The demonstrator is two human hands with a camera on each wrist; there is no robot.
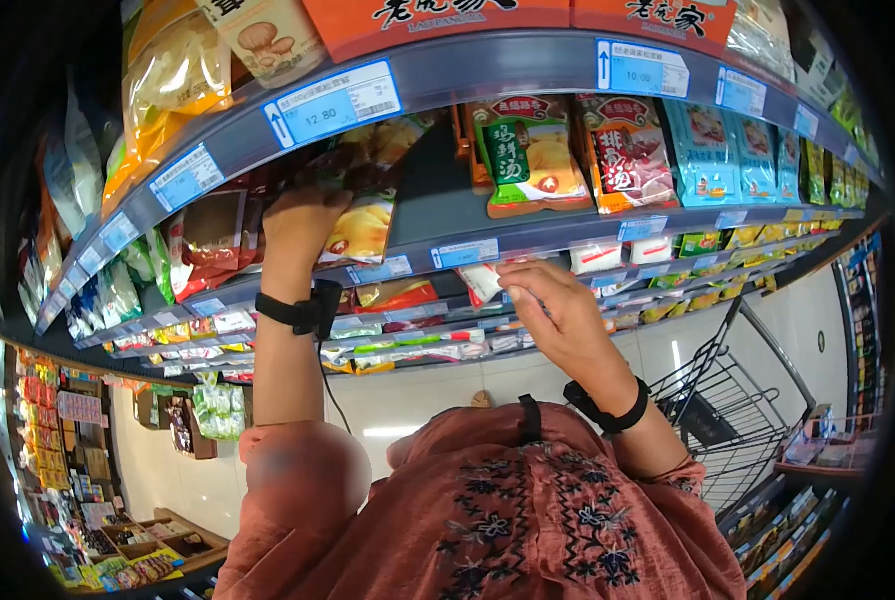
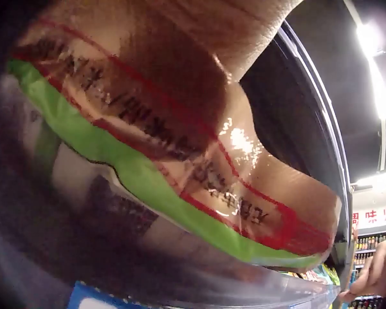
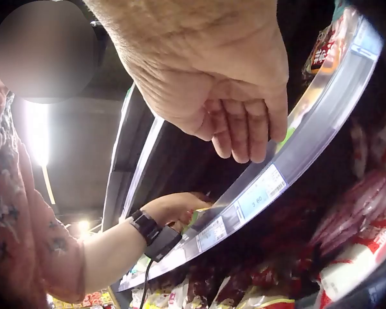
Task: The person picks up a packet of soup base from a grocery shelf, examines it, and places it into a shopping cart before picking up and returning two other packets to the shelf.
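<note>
Within the upper shelf bay, the left hand [image 1: 303, 225] reaches in beside a glossy packet [image 1: 366, 228] with a yellow food picture. Up close in the left wrist view, a clear-and-brown packet [image 2: 174, 161] with green and red bands lies against this hand; its fingertips are hidden, so a grip cannot be confirmed. The right hand [image 1: 563, 315] is by the shelf's front edge, near a small white-and-red packet [image 1: 480, 284]. Its fingers hang loosely bent with nothing visible in them, as the right wrist view shows the hand [image 3: 206, 84] above a price label [image 3: 254, 201].
Green soup packets [image 1: 530, 155], red ones [image 1: 628, 155] and blue ones [image 1: 708, 150] stand right on the same shelf. The shelf above [image 1: 448, 75] overhangs the hands. A wire shopping cart [image 1: 738, 400] stands at the lower right, and a wooden display [image 1: 168, 540] at the lower left.
</note>
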